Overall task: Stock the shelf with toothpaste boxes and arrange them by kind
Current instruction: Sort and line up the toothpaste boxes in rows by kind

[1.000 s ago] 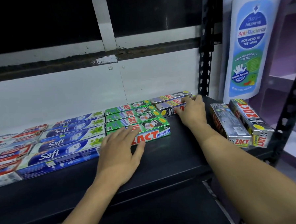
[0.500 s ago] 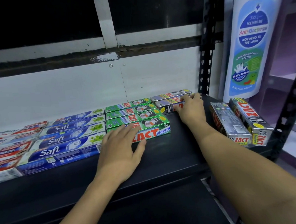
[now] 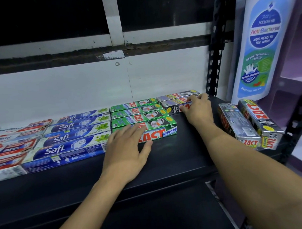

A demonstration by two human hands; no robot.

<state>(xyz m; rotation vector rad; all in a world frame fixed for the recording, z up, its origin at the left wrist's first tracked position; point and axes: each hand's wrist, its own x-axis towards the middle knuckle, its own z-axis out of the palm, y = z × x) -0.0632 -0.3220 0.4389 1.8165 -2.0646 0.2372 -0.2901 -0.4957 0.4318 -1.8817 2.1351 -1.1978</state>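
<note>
Sorting is taking place: the right hand (image 3: 197,110) is gripping a silver ZACT box (image 3: 172,107) at the shelf's (image 3: 184,156) back right, the left hand (image 3: 129,150) is lying open on the green box (image 3: 165,132), and probably the two loose silver boxes (image 3: 238,123) are waiting next.

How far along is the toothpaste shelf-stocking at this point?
Done: red-and-white boxes, blue Safi boxes and green Zact boxes lie in separate rows. In hand: the right hand grips the front silver Zact box of a back-right pair; the left hand rests flat on the front green box. Left: two loose silver Zact boxes lie crosswise at the shelf's right end.
</note>
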